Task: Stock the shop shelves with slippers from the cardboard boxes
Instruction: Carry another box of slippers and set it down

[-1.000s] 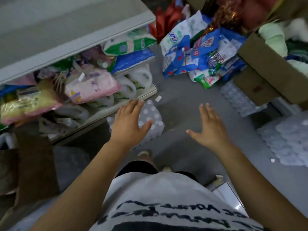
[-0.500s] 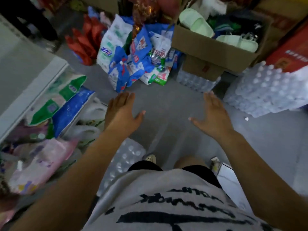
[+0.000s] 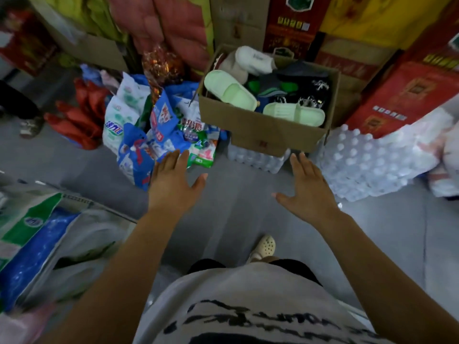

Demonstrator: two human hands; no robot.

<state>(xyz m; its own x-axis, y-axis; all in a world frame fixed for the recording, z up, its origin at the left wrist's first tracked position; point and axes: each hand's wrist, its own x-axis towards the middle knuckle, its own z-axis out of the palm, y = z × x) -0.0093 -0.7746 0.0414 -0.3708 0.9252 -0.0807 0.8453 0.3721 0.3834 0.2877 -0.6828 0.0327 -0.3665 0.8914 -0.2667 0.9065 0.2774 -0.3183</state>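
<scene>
An open cardboard box stands ahead on a pack of water bottles. It holds pale green slippers, a white slipper and dark ones. My left hand and my right hand are stretched forward over the grey floor, palms down, fingers apart, holding nothing. Both hands are short of the box and below its front wall.
Detergent bags lie piled left of the box. Shrink-wrapped water bottles sit to the right, with red cartons behind. A shelf with green and blue bags is at my left. A person's sandalled foot shows far left.
My view has swung from the shelf on the left toward the slipper box, which is now straight ahead and nearer. Both hands stay open and outstretched.
</scene>
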